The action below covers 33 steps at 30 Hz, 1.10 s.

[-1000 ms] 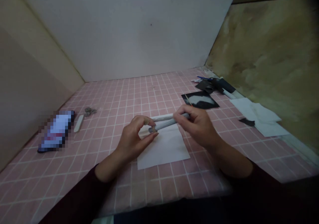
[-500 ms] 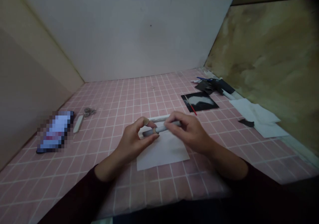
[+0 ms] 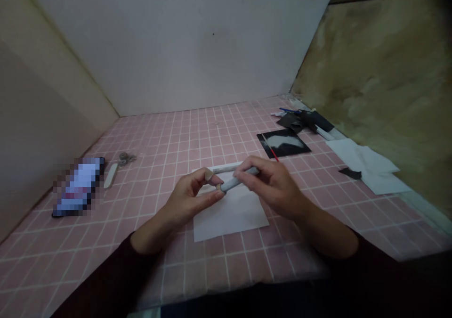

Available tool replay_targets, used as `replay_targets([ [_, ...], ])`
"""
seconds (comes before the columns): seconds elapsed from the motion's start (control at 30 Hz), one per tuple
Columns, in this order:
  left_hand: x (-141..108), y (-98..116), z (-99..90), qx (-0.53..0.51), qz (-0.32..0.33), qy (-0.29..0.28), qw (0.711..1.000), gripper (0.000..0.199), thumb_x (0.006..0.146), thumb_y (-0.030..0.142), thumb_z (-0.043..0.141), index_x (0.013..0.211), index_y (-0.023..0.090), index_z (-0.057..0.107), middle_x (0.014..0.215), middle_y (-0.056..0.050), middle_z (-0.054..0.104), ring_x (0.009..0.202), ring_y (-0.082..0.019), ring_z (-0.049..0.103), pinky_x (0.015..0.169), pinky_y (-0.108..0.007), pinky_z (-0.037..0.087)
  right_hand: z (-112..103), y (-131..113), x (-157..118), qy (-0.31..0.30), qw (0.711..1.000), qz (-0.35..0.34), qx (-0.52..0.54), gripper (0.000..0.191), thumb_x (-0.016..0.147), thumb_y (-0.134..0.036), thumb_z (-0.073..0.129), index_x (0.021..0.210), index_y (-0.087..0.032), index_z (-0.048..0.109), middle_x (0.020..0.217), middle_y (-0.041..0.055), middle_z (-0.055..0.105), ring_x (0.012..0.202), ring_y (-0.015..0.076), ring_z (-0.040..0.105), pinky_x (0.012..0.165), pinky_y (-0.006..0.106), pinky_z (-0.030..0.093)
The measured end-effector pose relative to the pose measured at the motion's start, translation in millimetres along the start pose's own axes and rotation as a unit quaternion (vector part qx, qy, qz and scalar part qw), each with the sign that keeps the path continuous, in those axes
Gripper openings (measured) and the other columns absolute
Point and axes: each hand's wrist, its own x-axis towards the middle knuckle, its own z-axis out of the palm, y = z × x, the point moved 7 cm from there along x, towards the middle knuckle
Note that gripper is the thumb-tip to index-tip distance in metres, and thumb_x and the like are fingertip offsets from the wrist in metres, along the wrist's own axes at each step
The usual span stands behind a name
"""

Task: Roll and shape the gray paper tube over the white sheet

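Observation:
Between the thumb and index finger of my left hand [image 3: 189,191] is a small tan ring [image 3: 218,186], pinched by its edge. My right hand [image 3: 270,179] is closed around a slim grey-white rolled stick [image 3: 231,183], whose left end meets the ring. Whether the tip sits inside the ring or only touches it, I cannot tell. Both hands are above a white sheet of paper [image 3: 229,221]. A grey-streaked bar or roll [image 3: 226,169] lies at the sheet's far edge, partly hidden by my fingers.
Right of the hands lies a black sheet with pale dust [image 3: 282,142], a red thin tool [image 3: 274,154] across it. White papers [image 3: 367,165] and dark scraps [image 3: 291,121] are farther right. At left are a phone [image 3: 79,186], a white file-like strip [image 3: 110,175] and grey coils [image 3: 126,158].
Earlier the stick passed through the ring, its end poking out on the left. Now it has drawn back rightward with my right hand, and that end no longer shows beyond the ring.

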Motion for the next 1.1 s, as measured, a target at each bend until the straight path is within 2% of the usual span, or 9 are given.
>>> replay_targets([
  [0.1, 1.1, -0.1, 3.4, -0.040, -0.016, -0.007, 0.999, 0.023, 0.079, 0.029, 0.079, 0.089, 0.016, 0.062, 0.091, -0.003, 0.064, 0.082, -0.014, 0.060, 0.072, -0.026, 0.048, 9.6, -2.8, -0.7, -0.052, 0.999, -0.013, -0.002, 0.010, 0.093, -0.025, 0.058, 0.089, -0.018, 0.064, 0.081, -0.0001, 0.063, 0.071, 0.0117, 0.055, 0.065, 0.026, 0.042],
  [0.23, 0.7, -1.8, 2.5, -0.055, -0.046, 0.001, 0.997, 0.023, 0.079, 0.030, 0.079, 0.089, 0.015, 0.064, 0.084, -0.001, 0.064, 0.075, -0.012, 0.059, 0.066, -0.023, 0.045, -10.2, -5.1, 0.0, 0.061, 0.998, -0.021, 0.019, 0.012, 0.093, -0.023, 0.058, 0.082, -0.019, 0.061, 0.070, -0.0030, 0.052, 0.064, 0.0103, 0.047, 0.059, 0.025, 0.038],
  [0.4, -0.1, -8.3, 4.1, -0.099, -0.084, -0.008, 0.991, 0.021, 0.080, 0.030, 0.078, 0.090, 0.016, 0.066, 0.084, -0.002, 0.069, 0.071, -0.011, 0.062, 0.065, -0.023, 0.046, -0.3, -5.3, -0.6, -0.007, 1.000, -0.019, 0.010, 0.007, 0.093, -0.021, 0.056, 0.088, -0.019, 0.060, 0.077, -0.0018, 0.055, 0.067, 0.0108, 0.049, 0.060, 0.025, 0.038],
  [0.53, 1.6, -10.3, 3.3, -0.128, -0.081, -0.011, 0.988, 0.024, 0.079, 0.027, 0.079, 0.094, 0.018, 0.063, 0.086, -0.002, 0.073, 0.077, -0.013, 0.067, 0.072, -0.025, 0.048, -14.9, -6.5, -1.1, 0.072, 0.997, -0.025, 0.010, 0.008, 0.092, -0.021, 0.059, 0.084, -0.019, 0.059, 0.073, -0.0029, 0.051, 0.065, 0.0106, 0.046, 0.059, 0.025, 0.037],
  [0.6, 2.3, -12.1, 1.0, -0.131, -0.085, -0.005, 0.988, 0.024, 0.079, 0.027, 0.079, 0.093, 0.018, 0.061, 0.087, -0.002, 0.073, 0.078, -0.014, 0.068, 0.071, -0.025, 0.049, -17.9, -7.0, -0.7, 0.081, 0.996, -0.022, -0.002, 0.008, 0.092, -0.021, 0.059, 0.084, -0.019, 0.059, 0.071, -0.0032, 0.051, 0.064, 0.0106, 0.045, 0.058, 0.026, 0.036],
  [0.73, 1.5, -16.0, -0.7, -0.126, -0.103, -0.006, 0.987, 0.025, 0.080, 0.028, 0.078, 0.092, 0.017, 0.059, 0.089, -0.003, 0.072, 0.075, -0.014, 0.068, 0.067, -0.024, 0.049, -14.1, -4.2, -0.1, 0.066, 0.998, -0.010, -0.010, 0.010, 0.093, -0.023, 0.057, 0.084, -0.019, 0.059, 0.071, -0.0032, 0.052, 0.063, 0.0103, 0.046, 0.058, 0.025, 0.036],
  [0.9, -0.3, -12.5, 5.9, -0.104, -0.085, -0.028, 0.991, 0.025, 0.080, 0.028, 0.079, 0.093, 0.017, 0.060, 0.082, 0.000, 0.066, 0.067, -0.010, 0.060, 0.059, -0.021, 0.043, 0.9, 5.1, -0.8, 0.029, 0.999, 0.030, -0.034, 0.017, 0.092, -0.025, 0.057, 0.077, -0.018, 0.059, 0.064, -0.0043, 0.051, 0.059, 0.0093, 0.045, 0.054, 0.025, 0.034],
  [1.03, 0.0, -8.2, 9.0, -0.116, -0.071, -0.030, 0.990, 0.023, 0.080, 0.028, 0.078, 0.089, 0.017, 0.059, 0.082, 0.000, 0.065, 0.068, -0.010, 0.060, 0.061, -0.021, 0.044, 13.6, 1.7, -1.5, -0.034, 0.998, 0.013, -0.043, 0.010, 0.091, -0.025, 0.059, 0.084, -0.018, 0.062, 0.072, -0.0021, 0.060, 0.065, 0.0105, 0.052, 0.060, 0.025, 0.039],
  [1.1, 0.6, -6.1, 7.0, -0.113, -0.069, -0.021, 0.991, 0.023, 0.080, 0.029, 0.077, 0.089, 0.017, 0.059, 0.084, -0.001, 0.067, 0.073, -0.012, 0.062, 0.066, -0.023, 0.045, 4.7, -2.3, -0.7, 0.002, 1.000, -0.003, -0.025, 0.010, 0.091, -0.024, 0.058, 0.083, -0.019, 0.061, 0.072, -0.0024, 0.057, 0.064, 0.0106, 0.051, 0.060, 0.025, 0.039],
])
